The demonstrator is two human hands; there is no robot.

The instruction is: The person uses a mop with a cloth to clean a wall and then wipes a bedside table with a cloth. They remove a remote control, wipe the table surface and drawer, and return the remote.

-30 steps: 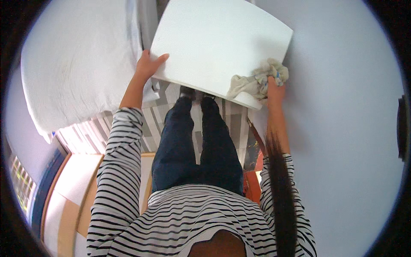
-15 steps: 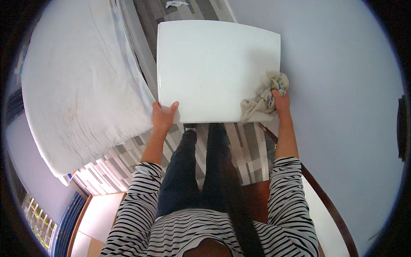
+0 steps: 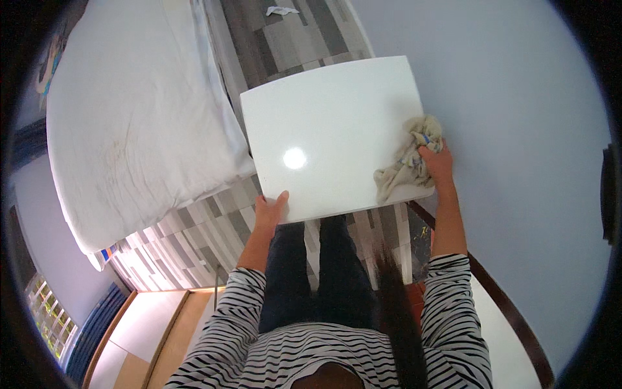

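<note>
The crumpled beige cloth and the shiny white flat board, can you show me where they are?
Crumpled beige cloth [image 3: 408, 167]: head view, on its middle folds.
Shiny white flat board [image 3: 334, 129]: head view, on its bare face.

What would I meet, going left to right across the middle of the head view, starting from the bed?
Bed → white panel → cloth → right-hand fingers → grey-blue wall.

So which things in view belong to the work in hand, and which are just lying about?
In use:
- flat, glossy white four-sided panel, held by the left hand
- crumpled beige cloth, held by the right hand at the panel's edge

Lying about:
- small white scrap on the grey patterned floor
- large white-covered mattress
</note>
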